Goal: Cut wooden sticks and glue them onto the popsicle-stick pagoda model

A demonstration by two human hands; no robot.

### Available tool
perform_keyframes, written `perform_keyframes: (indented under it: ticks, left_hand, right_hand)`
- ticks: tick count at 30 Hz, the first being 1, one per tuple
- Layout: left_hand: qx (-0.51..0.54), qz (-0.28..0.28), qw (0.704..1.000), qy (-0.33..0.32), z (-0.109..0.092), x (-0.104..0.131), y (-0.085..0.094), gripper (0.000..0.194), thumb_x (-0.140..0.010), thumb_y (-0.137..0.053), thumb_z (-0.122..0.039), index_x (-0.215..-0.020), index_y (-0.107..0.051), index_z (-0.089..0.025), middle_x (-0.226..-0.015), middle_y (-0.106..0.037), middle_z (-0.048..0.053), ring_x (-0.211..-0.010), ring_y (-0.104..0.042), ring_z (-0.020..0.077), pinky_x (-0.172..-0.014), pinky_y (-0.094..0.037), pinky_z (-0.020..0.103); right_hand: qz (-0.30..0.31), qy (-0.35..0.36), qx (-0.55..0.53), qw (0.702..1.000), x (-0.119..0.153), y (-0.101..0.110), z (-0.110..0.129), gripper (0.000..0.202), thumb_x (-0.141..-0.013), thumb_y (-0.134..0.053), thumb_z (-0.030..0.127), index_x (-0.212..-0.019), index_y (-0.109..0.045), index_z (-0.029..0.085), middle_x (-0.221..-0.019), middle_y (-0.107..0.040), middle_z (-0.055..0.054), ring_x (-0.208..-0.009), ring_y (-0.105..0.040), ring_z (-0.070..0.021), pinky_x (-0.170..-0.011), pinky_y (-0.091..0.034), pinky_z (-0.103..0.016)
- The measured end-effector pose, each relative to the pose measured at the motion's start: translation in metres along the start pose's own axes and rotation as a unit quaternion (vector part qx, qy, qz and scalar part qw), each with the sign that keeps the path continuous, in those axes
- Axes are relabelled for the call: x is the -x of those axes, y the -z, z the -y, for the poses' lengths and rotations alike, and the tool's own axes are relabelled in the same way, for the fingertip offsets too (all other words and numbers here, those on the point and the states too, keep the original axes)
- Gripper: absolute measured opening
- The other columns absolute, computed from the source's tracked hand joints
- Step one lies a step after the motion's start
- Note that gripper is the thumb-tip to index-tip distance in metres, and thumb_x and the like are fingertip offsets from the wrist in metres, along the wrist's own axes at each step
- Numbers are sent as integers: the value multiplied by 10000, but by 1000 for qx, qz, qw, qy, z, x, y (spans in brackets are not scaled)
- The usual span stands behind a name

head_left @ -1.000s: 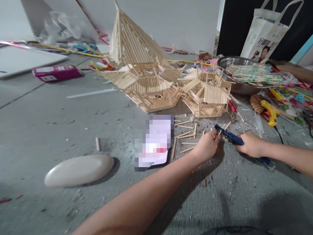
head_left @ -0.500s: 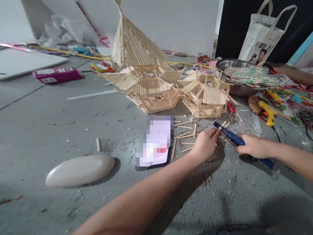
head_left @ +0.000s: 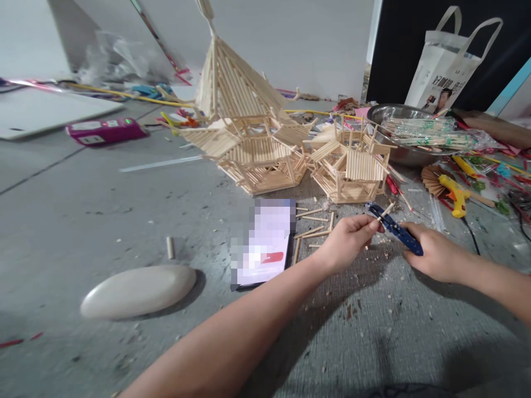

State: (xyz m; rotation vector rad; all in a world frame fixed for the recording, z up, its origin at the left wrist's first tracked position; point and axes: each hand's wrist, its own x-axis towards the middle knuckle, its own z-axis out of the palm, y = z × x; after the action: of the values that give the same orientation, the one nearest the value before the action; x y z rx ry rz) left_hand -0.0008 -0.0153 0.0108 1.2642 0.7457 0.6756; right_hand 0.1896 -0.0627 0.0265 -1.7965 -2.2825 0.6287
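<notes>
My left hand (head_left: 352, 237) pinches a thin wooden stick (head_left: 388, 210), whose pale end lies across the jaws of a blue hand cutter (head_left: 396, 229). Around the cutter's handles, the fingers of my right hand (head_left: 433, 254) are wrapped. Whether the jaws bite into the stick is too small to tell. Several short cut sticks (head_left: 313, 232) lie on the floor to the left of my left hand. Just beyond the hands stands a small stick-built pavilion model (head_left: 359, 171). A bigger model with a tall pointed roof (head_left: 236, 83) rises behind and to its left.
A phone (head_left: 271, 237) lies by the cut sticks. At the left are a smooth pale oval object (head_left: 141, 290) and a purple power strip (head_left: 105, 131). To the right sit a yellow glue gun (head_left: 455, 194), a metal bowl (head_left: 409, 156) with bagged sticks, and a white bag (head_left: 443, 66).
My left hand has shifted slightly right with the stick. The cutter's lower handle, which stuck out below my right hand, no longer shows. The whole view has moved a little.
</notes>
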Motion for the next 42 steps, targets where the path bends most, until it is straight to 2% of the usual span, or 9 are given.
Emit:
perform_keyframes:
  ticks: [6,15,21,25,29,33,36,39,42]
  left_hand:
    - [48,40,998,19,2,3,0,261,-797,-496,-403,-753,-542,-150,-441,-254,-92,-377,-196,40,-394,-129,194]
    - [65,72,993,71,-1,3,3,256,-776,-509,-402,-765,-535,-148,-477,-253,-83,-391,-169,33,-380,-122,182]
    - [105,113,986,70,3,2,5,267,-745,-560,-415,-767,-533,-150,-476,-234,-90,-391,-146,29,-368,-98,171]
    - [95,99,988,78,5,1,4,292,-750,-552,-440,-771,-527,-149,-486,-232,-90,-393,-145,27,-372,-102,168]
    - [66,80,992,70,7,0,2,279,-788,-504,-431,-785,-521,-153,-476,-220,-93,-388,-147,35,-375,-110,179]
    - [-11,41,998,50,3,-1,2,255,-844,-404,-381,-801,-526,-161,-456,-220,-93,-381,-183,51,-394,-157,192]
    - [-160,25,987,16,-3,-3,7,249,-845,-388,-322,-760,-554,-158,-468,-301,-72,-419,-266,67,-438,-228,200]
    - [-340,24,940,-15,-7,-6,16,246,-828,-418,-285,-692,-573,-152,-526,-418,-37,-495,-356,86,-496,-281,208]
    - [-470,3,882,-29,-7,-8,23,260,-844,-389,-268,-738,-599,-157,-568,-499,-5,-532,-419,106,-526,-301,222]
  right_hand:
    - [-53,38,46,997,4,-2,-6,383,-683,-485,188,-1065,-461,194,-1003,-602,-98,-930,-567,-244,-754,-432,-361]
    - [-54,33,69,996,5,0,-6,416,-674,-480,212,-1090,-465,195,-999,-619,-92,-925,-577,-256,-758,-428,-371]
    - [-33,11,69,997,6,-3,-9,287,-697,-474,219,-984,-492,207,-903,-627,-66,-851,-586,-225,-703,-411,-319]
    - [-24,9,54,998,5,-6,-10,186,-716,-472,228,-899,-489,198,-803,-618,-49,-742,-571,-186,-655,-389,-285]
    - [-26,-24,52,998,-1,-9,-9,109,-730,-474,277,-803,-479,196,-690,-591,-33,-637,-538,-166,-581,-351,-265]
    - [5,-60,95,994,-12,-5,-8,158,-745,-464,316,-832,-506,191,-692,-608,-50,-631,-548,-182,-538,-305,-265]
    - [36,-76,131,988,-18,0,-11,189,-738,-475,325,-866,-529,197,-773,-635,-71,-676,-571,-204,-534,-299,-271]
    - [43,-70,167,983,-20,4,-17,233,-726,-496,334,-916,-534,204,-857,-642,-87,-720,-586,-227,-549,-325,-288]
    - [20,-69,206,976,-20,5,-22,316,-748,-479,398,-992,-527,202,-897,-633,-104,-745,-593,-248,-578,-368,-323]
